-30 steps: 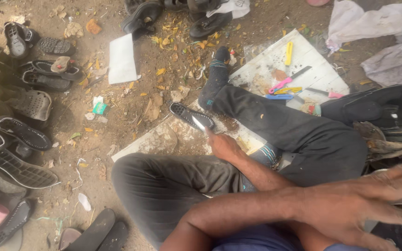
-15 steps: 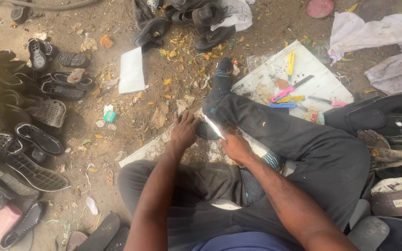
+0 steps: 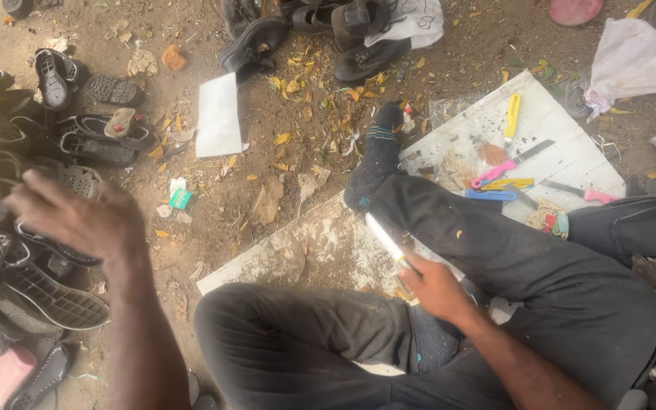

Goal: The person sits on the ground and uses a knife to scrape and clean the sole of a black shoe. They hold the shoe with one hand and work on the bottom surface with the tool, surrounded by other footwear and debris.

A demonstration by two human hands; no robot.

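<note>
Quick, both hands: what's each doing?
Left hand: open, empty, over the shoes.
Right hand: closed on a knife.

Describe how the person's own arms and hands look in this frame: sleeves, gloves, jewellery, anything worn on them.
Both forearms are bare to the frame's edge, with no sleeve in view. The left hand and the right hand wear no gloves, and no ring, watch or wristband shows. The left hand is motion-blurred, so fine detail on it cannot be told.

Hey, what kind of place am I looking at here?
Probably an outdoor shoe-repair spot on bare ground: worn shoes and sandals piled on the dirt, knives and cutters on a white board, and a blade in the right hand.
</note>
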